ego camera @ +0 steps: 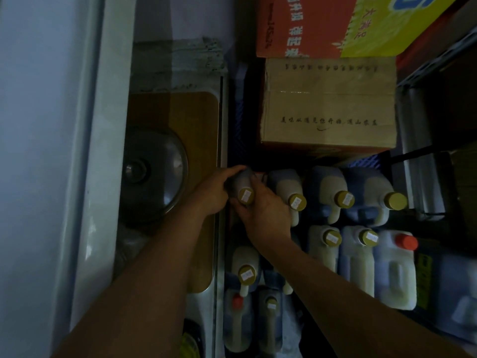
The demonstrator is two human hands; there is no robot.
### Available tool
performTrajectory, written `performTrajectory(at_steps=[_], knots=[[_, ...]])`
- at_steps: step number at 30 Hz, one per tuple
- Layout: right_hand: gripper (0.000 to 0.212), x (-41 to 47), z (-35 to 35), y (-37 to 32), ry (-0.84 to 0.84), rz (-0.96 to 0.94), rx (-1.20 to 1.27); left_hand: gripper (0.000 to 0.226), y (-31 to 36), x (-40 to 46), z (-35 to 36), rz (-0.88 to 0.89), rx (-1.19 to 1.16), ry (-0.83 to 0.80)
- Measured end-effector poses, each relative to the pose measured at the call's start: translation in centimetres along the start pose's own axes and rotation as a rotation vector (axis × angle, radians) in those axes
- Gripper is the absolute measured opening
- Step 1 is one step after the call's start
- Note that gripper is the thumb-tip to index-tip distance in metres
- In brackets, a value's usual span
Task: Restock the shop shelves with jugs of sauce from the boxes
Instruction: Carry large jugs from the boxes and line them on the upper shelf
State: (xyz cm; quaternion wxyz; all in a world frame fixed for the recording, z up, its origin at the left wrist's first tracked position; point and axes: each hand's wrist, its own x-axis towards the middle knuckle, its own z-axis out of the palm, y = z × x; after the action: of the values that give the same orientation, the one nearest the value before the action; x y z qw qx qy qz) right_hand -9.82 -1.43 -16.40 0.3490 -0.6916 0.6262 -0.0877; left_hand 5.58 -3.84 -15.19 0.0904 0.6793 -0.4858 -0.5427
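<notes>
I look down on a dim shelf packed with sauce jugs. Both hands hold one jug (242,183) with a yellow cap at the left end of the far row. My left hand (215,191) grips its left side, fingers curled over the far shoulder. My right hand (263,209) wraps its right side just below the cap. To its right stand three more yellow-capped jugs (333,192) in a row. Nearer me is a second row of jugs (357,257), one with a red cap (406,242). Another yellow-capped jug (246,273) stands under my right forearm.
A brown cardboard box (327,104) lies behind the jugs, with an orange and yellow carton (325,24) beyond it. On the left, past a glass edge, a metal pot lid (152,174) rests on a wooden board (191,120). Metal shelf framing (418,164) rises at right.
</notes>
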Motion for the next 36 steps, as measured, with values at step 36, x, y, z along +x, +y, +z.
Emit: performTrajectory(at_steps=[36], knots=[[0.066, -2.3, -46.8, -18.6, -0.207, -0.881, -0.053, 0.072, 29.9, -26.1, -9.8, 0.379, -0.106, 0.648]])
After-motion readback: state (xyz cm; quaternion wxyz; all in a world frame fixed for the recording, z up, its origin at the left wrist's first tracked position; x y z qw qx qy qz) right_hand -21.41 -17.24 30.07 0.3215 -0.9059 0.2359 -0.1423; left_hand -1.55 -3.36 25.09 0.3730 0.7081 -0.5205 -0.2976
